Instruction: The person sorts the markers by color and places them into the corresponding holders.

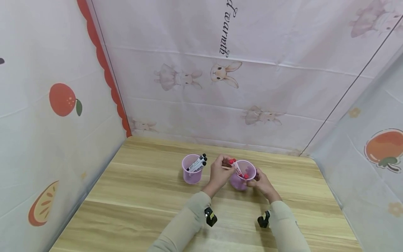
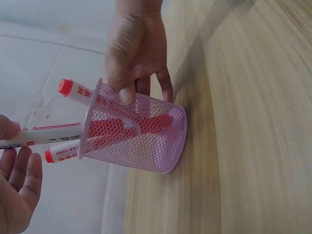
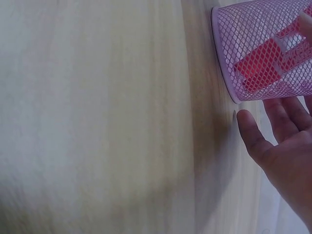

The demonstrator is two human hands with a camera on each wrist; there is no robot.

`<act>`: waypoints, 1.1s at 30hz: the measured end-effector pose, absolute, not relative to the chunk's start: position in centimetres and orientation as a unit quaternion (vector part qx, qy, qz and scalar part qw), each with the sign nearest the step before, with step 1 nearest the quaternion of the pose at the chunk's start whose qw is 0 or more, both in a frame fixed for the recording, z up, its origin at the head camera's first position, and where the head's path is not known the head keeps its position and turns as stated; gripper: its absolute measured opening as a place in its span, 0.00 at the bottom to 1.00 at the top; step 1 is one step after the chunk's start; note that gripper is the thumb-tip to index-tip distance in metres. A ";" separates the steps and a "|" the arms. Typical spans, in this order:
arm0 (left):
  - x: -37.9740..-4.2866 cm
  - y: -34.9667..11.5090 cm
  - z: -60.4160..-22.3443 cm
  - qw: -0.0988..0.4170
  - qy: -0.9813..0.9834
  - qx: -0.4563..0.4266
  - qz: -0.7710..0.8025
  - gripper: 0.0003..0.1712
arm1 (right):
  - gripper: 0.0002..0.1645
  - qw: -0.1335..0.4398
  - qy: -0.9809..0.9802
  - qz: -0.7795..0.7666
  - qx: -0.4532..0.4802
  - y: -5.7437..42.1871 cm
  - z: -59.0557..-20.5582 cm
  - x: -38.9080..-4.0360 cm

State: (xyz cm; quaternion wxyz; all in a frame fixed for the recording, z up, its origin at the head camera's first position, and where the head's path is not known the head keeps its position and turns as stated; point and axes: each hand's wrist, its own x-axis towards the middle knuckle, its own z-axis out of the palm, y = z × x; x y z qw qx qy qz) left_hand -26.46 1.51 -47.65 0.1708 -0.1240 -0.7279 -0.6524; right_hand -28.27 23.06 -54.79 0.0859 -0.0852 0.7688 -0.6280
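Observation:
My right hand (image 1: 263, 184) holds a pink mesh pen cup (image 1: 238, 184) upright on the table, with its thumb and fingers around the side. At the cup's rim, my left hand (image 1: 218, 172) pinches a white marker (image 2: 51, 133) with red print. In the left wrist view, the lower part of this marker is inside the cup, its red cap seen through the mesh. Two more red markers lean in the cup, one red end (image 2: 65, 87) above the held marker and another (image 2: 49, 156) below it. The right wrist view shows the cup's base touching the wood.
Left of my left hand stands a second pink mesh cup (image 1: 191, 177) with white markers (image 1: 197, 163) that have black ends. Both cups are on a light wooden table (image 1: 151, 189). Printed cloth walls (image 1: 189, 115) border the table at the back and sides.

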 end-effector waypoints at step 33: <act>-26.7 2.7 -49.5 0.094 -0.778 -0.150 -0.603 0.15 | 0.42 0.083 0.759 -0.640 -0.084 22.9 -54.8 -28.1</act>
